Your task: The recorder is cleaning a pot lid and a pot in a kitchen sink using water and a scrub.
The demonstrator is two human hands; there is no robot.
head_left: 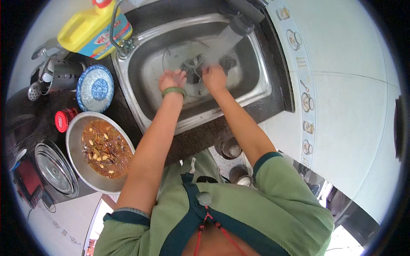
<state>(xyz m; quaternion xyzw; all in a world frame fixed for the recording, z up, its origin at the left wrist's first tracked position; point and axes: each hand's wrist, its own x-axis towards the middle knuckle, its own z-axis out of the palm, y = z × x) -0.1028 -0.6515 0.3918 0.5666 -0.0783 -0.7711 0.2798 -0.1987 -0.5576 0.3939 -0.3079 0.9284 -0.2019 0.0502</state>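
Note:
Both my hands are inside a stainless steel sink (141, 60). At the sink's middle left, my left hand (172, 79), with a green bangle on its wrist, has its fingers apart and holds nothing that I can see. My right hand (214, 77) is closed at the middle of the sink, under a spray of water from a dark faucet head (242, 25); what it grips is hidden by the spray. Between and behind the hands lies some dark material (192, 72) that I cannot make out. A round, clear rim shows around it in the basin.
Left of the sink stand a large yellow jug (93, 28), a small metal tap (123, 48), a blue-and-white plate (96, 89), a metal utensil holder (65, 75), a red-lidded jar (65, 119), a metal bowl (73, 144) of brown food and a pot lid (56, 169).

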